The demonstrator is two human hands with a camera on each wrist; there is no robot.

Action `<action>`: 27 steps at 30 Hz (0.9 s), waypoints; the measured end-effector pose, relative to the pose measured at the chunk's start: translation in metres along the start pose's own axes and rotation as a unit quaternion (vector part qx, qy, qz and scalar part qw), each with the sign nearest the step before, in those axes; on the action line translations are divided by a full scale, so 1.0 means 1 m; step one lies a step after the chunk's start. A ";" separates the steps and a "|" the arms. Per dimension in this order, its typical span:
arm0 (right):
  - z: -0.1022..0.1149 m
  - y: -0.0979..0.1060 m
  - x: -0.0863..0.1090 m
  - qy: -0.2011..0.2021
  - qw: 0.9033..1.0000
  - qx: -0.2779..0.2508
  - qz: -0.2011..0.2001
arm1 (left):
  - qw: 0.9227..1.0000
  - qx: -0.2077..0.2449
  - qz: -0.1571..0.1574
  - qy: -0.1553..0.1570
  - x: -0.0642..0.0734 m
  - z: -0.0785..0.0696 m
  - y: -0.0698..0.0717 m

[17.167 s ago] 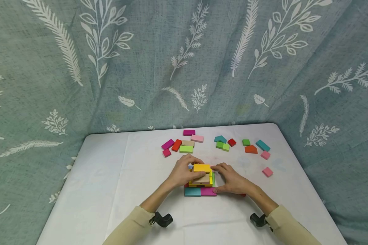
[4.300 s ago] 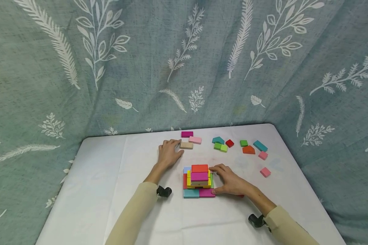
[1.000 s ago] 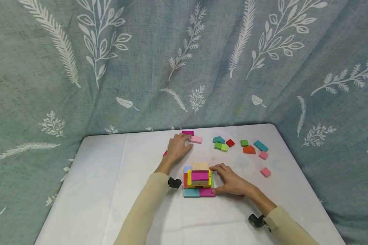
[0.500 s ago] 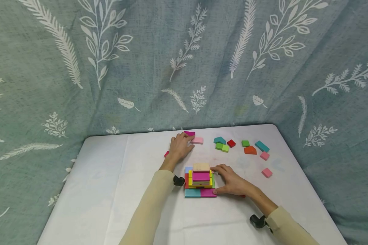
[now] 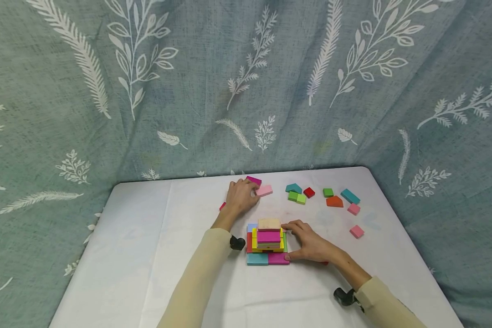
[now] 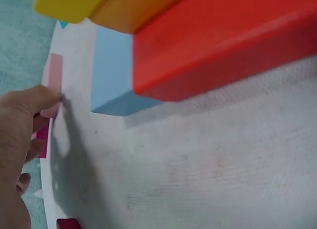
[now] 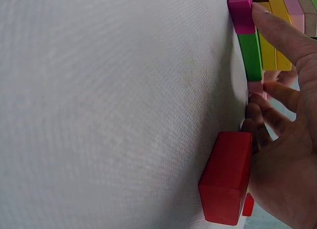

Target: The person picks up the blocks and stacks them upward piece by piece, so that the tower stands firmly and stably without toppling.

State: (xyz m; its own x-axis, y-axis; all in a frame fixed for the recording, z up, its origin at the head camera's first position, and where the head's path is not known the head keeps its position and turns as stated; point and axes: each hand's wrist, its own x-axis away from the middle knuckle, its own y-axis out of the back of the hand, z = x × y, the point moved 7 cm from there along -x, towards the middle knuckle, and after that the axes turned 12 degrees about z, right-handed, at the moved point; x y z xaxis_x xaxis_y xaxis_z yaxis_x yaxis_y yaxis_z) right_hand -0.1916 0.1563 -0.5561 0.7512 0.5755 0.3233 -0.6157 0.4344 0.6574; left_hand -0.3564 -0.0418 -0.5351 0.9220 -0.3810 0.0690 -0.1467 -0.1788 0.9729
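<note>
At the far side of the table, my left hand (image 5: 239,196) pinches a pale pink block (image 5: 264,190) by its left end, thumb on the near side. A magenta block (image 5: 254,180) lies right at those fingers. Nearer to me stands a layered block stack with a tan block (image 5: 269,224) on top and yellow blocks (image 6: 143,8) below. My right hand (image 5: 311,243) rests along its right side, fingers extended. Its thumb touches the bottom magenta block (image 7: 241,11), and its index finger reaches a pink block (image 7: 255,87) behind the green block (image 7: 250,55).
A red block (image 7: 225,174) stands beside my right palm. Toward the back right lie loose blocks, among them a teal one (image 5: 350,196), an orange one (image 5: 335,201) and a pink one (image 5: 356,231). A crimson block (image 6: 68,223) sits near my left wrist.
Since several seconds ago the tan block has gone onto the stack, and my left hand has moved to the pale pink block. That block and the magenta one have just turned slightly. My right hand stays put.
</note>
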 end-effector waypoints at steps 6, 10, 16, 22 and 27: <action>-0.001 -0.001 -0.002 -0.005 1.000 -0.004 0.001 | 0.996 0.080 0.041 0.009 0.001 0.003 -0.007; -0.001 0.000 -0.002 -0.006 1.000 -0.002 0.003 | 0.989 0.143 0.035 -0.015 0.009 0.000 0.002; 0.000 -0.001 -0.002 -0.009 1.000 -0.009 0.005 | 0.970 0.232 -0.025 -0.070 0.046 -0.006 0.035; -0.001 -0.001 -0.002 -0.007 1.000 -0.010 0.003 | 0.950 0.281 -0.082 -0.111 0.100 -0.012 0.070; -0.001 0.000 -0.001 -0.004 1.000 -0.008 0.003 | 0.939 0.282 -0.105 -0.167 0.142 -0.029 0.088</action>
State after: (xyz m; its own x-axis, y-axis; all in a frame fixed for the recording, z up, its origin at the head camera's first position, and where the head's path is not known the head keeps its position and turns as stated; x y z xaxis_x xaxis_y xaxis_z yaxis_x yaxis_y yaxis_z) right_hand -0.1930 0.1564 -0.5571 0.7488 0.5733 0.3326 -0.6243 0.4417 0.6443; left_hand -0.2281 -0.0851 -0.4330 0.8015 -0.5307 -0.2757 -0.2279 -0.6972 0.6797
